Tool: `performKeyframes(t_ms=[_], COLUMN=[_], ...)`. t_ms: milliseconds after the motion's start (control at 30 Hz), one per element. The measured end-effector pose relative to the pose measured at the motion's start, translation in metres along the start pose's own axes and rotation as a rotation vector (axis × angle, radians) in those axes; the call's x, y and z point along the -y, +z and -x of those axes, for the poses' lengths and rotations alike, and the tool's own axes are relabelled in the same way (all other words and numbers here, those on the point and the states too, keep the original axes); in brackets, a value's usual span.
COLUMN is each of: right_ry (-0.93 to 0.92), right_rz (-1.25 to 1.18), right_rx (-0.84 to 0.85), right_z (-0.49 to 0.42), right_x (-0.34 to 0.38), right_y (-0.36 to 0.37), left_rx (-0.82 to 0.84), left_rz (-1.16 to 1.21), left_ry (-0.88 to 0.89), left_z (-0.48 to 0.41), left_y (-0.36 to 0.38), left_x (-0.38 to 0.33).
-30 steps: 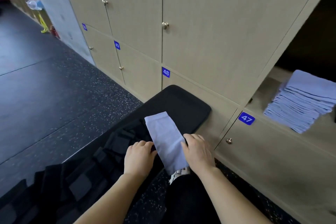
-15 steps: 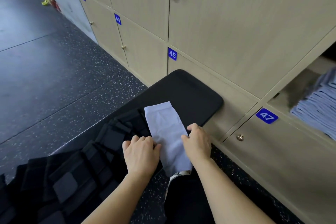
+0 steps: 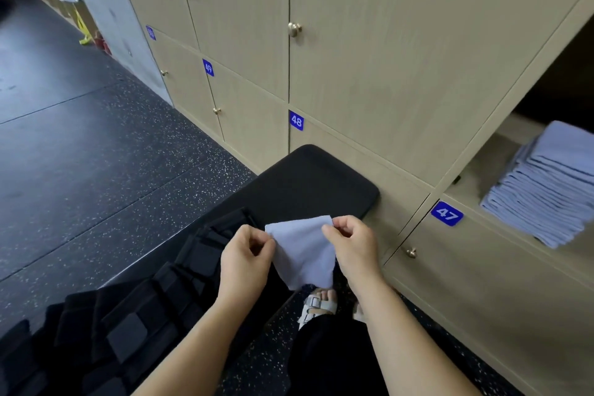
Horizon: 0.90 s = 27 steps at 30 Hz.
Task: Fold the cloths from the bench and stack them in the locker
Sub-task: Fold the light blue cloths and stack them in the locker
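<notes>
Black strapped gear (image 3: pixel 135 325) heaped on the bench's left part. Left hand (image 3: pixel 246 262) – thumb and fingers curled, pinching the cloth's (image 3: pixel 302 251) upper left corner. Cloth pale blue, lifted off the bench (image 3: pixel 308 183), hanging slack between both hands over the bench's near right edge; lower end droops above a white sandal (image 3: pixel 316 305). Right hand (image 3: pixel 353 246) pinches the upper right corner, fingers curled. Bench's bare far end sits against the door tagged 48 (image 3: pixel 296 120). Further right, above tag 47 (image 3: pixel 446 213), an open locker (image 3: pixel 475 177) – stack (image 3: pixel 546 190) of folded blue cloths on its shelf, front edge overhanging the lip.
</notes>
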State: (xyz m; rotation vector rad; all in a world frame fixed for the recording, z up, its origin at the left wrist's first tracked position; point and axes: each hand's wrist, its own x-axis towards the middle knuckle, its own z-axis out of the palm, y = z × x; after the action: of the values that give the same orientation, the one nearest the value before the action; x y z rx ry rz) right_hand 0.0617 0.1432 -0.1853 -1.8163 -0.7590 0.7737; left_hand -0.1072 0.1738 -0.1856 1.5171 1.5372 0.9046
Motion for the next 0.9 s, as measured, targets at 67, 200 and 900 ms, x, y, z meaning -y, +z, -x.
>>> performKeyframes(t_ms=[67, 200, 900], right_ry=[-0.008, -0.074, -0.36], right_rz=[-0.115, -0.236, -0.272], right_rx=[-0.015, -0.028, 0.203], right_z=[0.011, 0.036, 0.124], right_x=[0.016, 0.05, 0.168], right_y=[-0.013, -0.039, -0.111], left_rx=[0.038, 0.158, 0.339], left_rz=[0.066, 0.102, 0.007], left_ry=[0.079, 0.159, 0.466], left_z=[0.003, 0.016, 0.079], left_y=[-0.012, -0.038, -0.083], left_x=[-0.019, -0.058, -0.199])
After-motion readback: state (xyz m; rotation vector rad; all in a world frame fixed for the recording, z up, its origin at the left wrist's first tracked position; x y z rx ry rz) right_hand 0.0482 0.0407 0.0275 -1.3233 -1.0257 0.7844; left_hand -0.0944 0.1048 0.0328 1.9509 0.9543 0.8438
